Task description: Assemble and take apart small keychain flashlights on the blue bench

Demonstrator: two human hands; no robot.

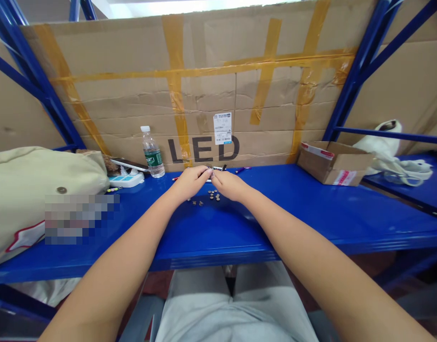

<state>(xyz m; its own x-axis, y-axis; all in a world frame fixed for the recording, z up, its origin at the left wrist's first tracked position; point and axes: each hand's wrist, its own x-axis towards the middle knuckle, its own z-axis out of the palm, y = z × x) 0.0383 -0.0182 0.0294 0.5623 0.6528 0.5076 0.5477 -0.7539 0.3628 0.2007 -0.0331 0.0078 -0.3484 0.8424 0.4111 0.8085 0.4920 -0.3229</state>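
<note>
My left hand (191,182) and my right hand (228,183) meet fingertip to fingertip above the blue tabletop (218,232). The fingers of both are pinched together around something too small to make out. Just below my right hand lies a cluster of small round metal pieces (214,195), and a few more small metal pieces (200,203) rest under my left hand. Behind the hands, partly hidden by them, are pens, one with a black end (224,167). A purple pen (243,169) lies to the right of my right hand.
A clear water bottle (153,154) stands at the back left near a white power strip (127,180). A large beige bag (36,190) fills the left side. On the right sits an open cardboard box (332,163). A taped cardboard sheet (132,104) walls off the back between blue posts.
</note>
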